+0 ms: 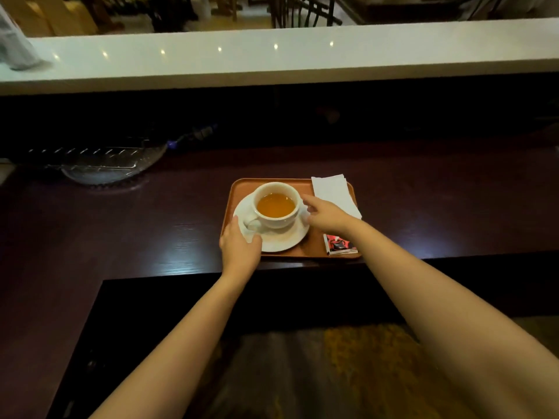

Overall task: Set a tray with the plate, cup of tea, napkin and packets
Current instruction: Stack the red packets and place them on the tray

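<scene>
An orange tray [239,189] lies on the dark wooden counter. On its left half a white plate [281,241] carries a white cup of tea [276,205], its handle turned toward me. A folded white napkin [334,193] lies along the tray's right side, overhanging the far rim. Red and black packets [340,244] sit at the tray's near right corner. My left hand [240,244] grips the plate's near left rim, thumb on top. My right hand [325,214] touches the plate's right rim beside the cup, index finger stretched along the cup.
A clear glass dish [112,166] stands on the counter [121,231] at the far left. A raised white ledge [272,60] runs across behind the counter. The counter's near edge drops off just in front of the tray.
</scene>
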{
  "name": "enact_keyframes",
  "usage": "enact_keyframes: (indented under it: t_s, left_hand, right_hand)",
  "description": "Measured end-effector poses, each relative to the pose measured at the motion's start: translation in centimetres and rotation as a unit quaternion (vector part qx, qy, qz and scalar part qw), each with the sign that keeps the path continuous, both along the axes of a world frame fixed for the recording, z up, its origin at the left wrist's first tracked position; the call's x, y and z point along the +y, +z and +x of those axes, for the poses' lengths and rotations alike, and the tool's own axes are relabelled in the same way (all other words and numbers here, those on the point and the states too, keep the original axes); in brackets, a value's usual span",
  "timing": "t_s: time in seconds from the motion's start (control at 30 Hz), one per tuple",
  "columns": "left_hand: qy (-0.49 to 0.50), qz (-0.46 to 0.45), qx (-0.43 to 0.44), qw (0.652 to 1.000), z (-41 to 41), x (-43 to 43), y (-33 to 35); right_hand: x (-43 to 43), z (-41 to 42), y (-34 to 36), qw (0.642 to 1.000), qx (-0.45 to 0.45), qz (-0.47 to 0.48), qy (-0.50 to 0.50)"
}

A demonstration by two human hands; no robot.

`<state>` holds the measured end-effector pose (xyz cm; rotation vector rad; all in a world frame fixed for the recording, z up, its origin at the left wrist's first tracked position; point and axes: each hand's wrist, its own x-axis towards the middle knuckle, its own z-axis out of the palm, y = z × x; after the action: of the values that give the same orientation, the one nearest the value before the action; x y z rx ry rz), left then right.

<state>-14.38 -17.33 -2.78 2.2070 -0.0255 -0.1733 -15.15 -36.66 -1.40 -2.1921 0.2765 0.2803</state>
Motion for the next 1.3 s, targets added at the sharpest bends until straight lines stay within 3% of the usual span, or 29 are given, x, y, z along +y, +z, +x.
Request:
enact_keyframes:
  t_s: [0.2, 0.6, 0.77, 0.87, 0.97, 1.07, 1.3]
  left_hand:
    - [-0.043, -0.035, 0.061, 0.997, 0.7, -0.4, -0.2]
    - [-0.07, -0.053, 0.066, 0.994, 3.7, 1.0, 0.0]
    - [-0.083, -0.078, 0.056, 0.992, 4.5, 1.7, -0.2]
    - [-0.042, -0.095, 0.061, 0.993, 4.7, 2.2, -0.8]
    - [-0.042, -0.077, 0.098, 0.991, 4.8, 2.3, -1.3]
    - [-0.055, -0.047, 0.117, 0.991, 5.0, 2.1, -1.3]
    - [-0.025, -0.103, 0.142, 0.984, 5.5, 2.0, -1.9]
  right_hand:
    - [2.1, 0.1, -1.0, 0.985, -0.041, 0.133, -0.102]
    - [4.1, -1.1, -2.2, 0.962, -0.053, 0.193, -0.184]
    - [4.4, -1.3, -2.1, 0.967, -0.041, 0.146, -0.204]
    - [4.1, -1.3, -2.1, 0.966, -0.079, -0.006, -0.248]
    - [3.9, -1.2, -2.6, 0.973, -0.023, -0.092, -0.213]
    - [4.2, -1.1, -3.0, 0.975, 0.008, -0.108, -0.194]
    - [4.3, -1.0, -3.5, 0.969, -0.009, -0.065, -0.237]
